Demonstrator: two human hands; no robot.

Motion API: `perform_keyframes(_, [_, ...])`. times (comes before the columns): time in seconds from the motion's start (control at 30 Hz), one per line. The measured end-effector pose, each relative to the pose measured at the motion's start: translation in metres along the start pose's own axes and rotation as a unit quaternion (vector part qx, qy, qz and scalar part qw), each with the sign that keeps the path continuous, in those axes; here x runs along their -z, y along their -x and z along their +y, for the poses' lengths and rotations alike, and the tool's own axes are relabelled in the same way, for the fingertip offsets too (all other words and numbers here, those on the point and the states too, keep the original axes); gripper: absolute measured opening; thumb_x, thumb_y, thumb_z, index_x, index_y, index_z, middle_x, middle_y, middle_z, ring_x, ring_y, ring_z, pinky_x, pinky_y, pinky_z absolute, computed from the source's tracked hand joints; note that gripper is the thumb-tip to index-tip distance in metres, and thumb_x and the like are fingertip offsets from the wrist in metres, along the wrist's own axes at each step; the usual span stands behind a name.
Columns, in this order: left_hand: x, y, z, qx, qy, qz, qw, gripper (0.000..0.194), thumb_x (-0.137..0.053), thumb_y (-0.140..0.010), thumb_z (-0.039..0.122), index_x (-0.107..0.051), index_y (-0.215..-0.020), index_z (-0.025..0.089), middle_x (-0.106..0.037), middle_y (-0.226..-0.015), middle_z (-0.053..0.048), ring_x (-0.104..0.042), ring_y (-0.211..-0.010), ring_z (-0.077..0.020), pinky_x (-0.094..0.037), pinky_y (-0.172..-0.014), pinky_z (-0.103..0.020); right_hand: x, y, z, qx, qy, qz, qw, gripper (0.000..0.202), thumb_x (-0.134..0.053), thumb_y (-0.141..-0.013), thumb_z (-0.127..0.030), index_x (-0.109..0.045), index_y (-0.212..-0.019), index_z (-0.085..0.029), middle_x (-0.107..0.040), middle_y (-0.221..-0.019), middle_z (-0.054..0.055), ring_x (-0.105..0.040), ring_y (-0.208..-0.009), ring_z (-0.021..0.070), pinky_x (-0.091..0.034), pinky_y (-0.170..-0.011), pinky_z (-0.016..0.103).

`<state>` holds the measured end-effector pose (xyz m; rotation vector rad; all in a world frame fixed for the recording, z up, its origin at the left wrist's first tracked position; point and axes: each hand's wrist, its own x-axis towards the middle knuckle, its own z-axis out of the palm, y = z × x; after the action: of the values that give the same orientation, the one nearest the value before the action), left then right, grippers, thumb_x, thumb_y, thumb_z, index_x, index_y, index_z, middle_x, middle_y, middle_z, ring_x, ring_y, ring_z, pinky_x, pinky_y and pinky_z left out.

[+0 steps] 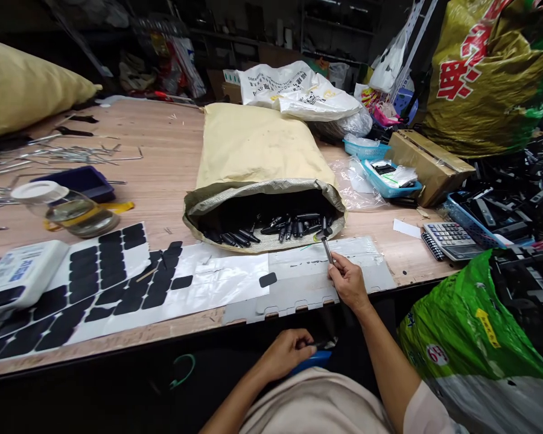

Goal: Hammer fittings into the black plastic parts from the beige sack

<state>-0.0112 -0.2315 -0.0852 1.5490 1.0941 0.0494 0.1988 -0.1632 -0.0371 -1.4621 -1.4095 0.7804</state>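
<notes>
My right hand point(349, 280) is closed round a thin metal rod with a dark head point(328, 250), at the front edge of the table. The rod's head reaches the mouth of a large cream woven sack point(257, 144) lying on its side. Inside the opening lie many small black parts point(294, 227). Low in front of my body, below the table edge, my left hand point(287, 352) has its fingers curled together. Something dark seems to be at its fingertips, too unclear to name. A grey cardboard sheet point(289, 298) lies under the sack's mouth.
White sheets with black stickers point(84, 265), a glass jar point(79, 214) and metal rods point(85, 154) lie to the left. On the right are a calculator point(452, 238), blue baskets point(391, 181), a cardboard box point(428, 163) and a green sack point(461, 319) of black parts.
</notes>
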Motion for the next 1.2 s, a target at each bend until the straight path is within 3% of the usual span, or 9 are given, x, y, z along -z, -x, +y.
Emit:
perform_keyframes(0.1, [-0.002,-0.008,-0.012,0.038,-0.087,0.051,0.994,0.044,-0.055,-0.089,0.040,-0.069,-0.123,0.015,-0.072,-0.107,-0.013,-0.066,-0.099,-0.0277,-0.047,-0.082,-0.034,0.000,0.001,0.000,0.005,0.015,0.007,1.000,0.044,-0.055,-0.090,-0.034,-0.069,-0.125,-0.012,-0.058,-0.062,-0.003,-0.049,-0.052,0.0120,-0.043,-0.050,0.022])
perform_keyframes(0.17, [0.005,-0.001,-0.004,0.023,-0.132,0.049,0.990,0.048,-0.058,-0.087,0.037,-0.066,-0.130,0.016,-0.071,-0.117,-0.015,-0.064,-0.111,-0.0319,-0.047,-0.090,-0.037,0.000,0.001,0.000,0.006,0.023,0.011,1.000,0.045,-0.055,-0.090,-0.034,-0.069,-0.126,-0.011,-0.059,-0.062,-0.002,-0.049,-0.053,0.0124,-0.043,-0.051,0.022])
perform_keyframes(0.33, [0.046,0.033,0.052,-0.094,-0.073,-0.063,0.991,0.043,-0.063,-0.086,0.046,-0.072,-0.122,0.024,-0.075,-0.089,-0.004,-0.068,-0.079,-0.0214,-0.047,-0.071,-0.028,-0.001,0.001,0.000,0.014,0.032,0.012,0.999,0.046,-0.055,-0.090,-0.034,-0.068,-0.126,-0.009,-0.059,-0.063,-0.002,-0.049,-0.054,0.0126,-0.043,-0.052,0.023])
perform_keyframes(0.4, [0.073,0.036,0.070,-0.126,-0.022,-0.038,0.991,0.041,-0.060,-0.089,0.051,-0.074,-0.114,0.023,-0.073,-0.083,-0.002,-0.064,-0.073,-0.0181,-0.046,-0.066,-0.025,-0.001,0.001,0.000,0.017,0.036,0.011,0.999,0.045,-0.055,-0.090,-0.033,-0.068,-0.126,-0.010,-0.058,-0.062,-0.002,-0.049,-0.054,0.0128,-0.044,-0.053,0.023])
perform_keyframes(0.5, [0.119,0.022,0.079,-0.109,-0.045,0.195,0.974,0.041,-0.054,-0.090,0.054,-0.075,-0.101,0.020,-0.072,-0.088,-0.004,-0.063,-0.079,-0.0201,-0.048,-0.070,-0.027,0.000,0.001,-0.001,0.023,0.039,0.011,0.999,0.043,-0.055,-0.090,-0.033,-0.069,-0.125,-0.012,-0.058,-0.062,-0.003,-0.050,-0.054,0.0128,-0.044,-0.054,0.023])
perform_keyframes(0.6, [0.160,-0.007,0.073,0.003,-0.172,0.463,0.870,0.041,-0.053,-0.090,0.047,-0.073,-0.109,0.017,-0.070,-0.100,-0.010,-0.062,-0.093,-0.0274,-0.049,-0.080,-0.035,-0.001,0.000,0.000,0.029,0.039,0.014,0.999,0.043,-0.055,-0.090,-0.032,-0.070,-0.124,-0.011,-0.058,-0.062,-0.002,-0.050,-0.054,0.0129,-0.045,-0.055,0.024])
perform_keyframes(0.7, [0.184,-0.035,0.067,0.109,-0.240,0.562,0.784,0.047,-0.053,-0.091,0.046,-0.069,-0.122,0.014,-0.063,-0.116,-0.019,-0.056,-0.110,-0.0365,-0.048,-0.087,-0.043,-0.001,0.000,0.002,0.032,0.041,0.019,0.998,0.043,-0.055,-0.090,-0.032,-0.070,-0.124,-0.011,-0.057,-0.062,-0.003,-0.051,-0.054,0.0131,-0.046,-0.056,0.024])
perform_keyframes(0.9, [0.185,-0.058,0.064,0.146,-0.297,0.529,0.782,0.046,-0.051,-0.093,0.044,-0.069,-0.122,0.014,-0.061,-0.117,-0.020,-0.053,-0.111,-0.0389,-0.046,-0.088,-0.045,-0.001,0.000,0.002,0.040,0.048,0.012,0.998,0.042,-0.055,-0.090,-0.031,-0.070,-0.125,-0.012,-0.057,-0.061,-0.003,-0.052,-0.054,0.0129,-0.046,-0.057,0.023])
perform_keyframes(1.2, [0.169,-0.047,0.068,0.114,-0.356,0.480,0.793,0.030,-0.049,-0.093,0.031,-0.071,-0.107,0.016,-0.063,-0.111,-0.017,-0.058,-0.108,-0.0356,-0.045,-0.086,-0.041,-0.003,0.001,-0.002,0.046,0.035,0.021,0.998,0.040,-0.054,-0.090,-0.030,-0.070,-0.122,-0.013,-0.059,-0.061,-0.002,-0.054,-0.054,0.0142,-0.048,-0.056,0.024])
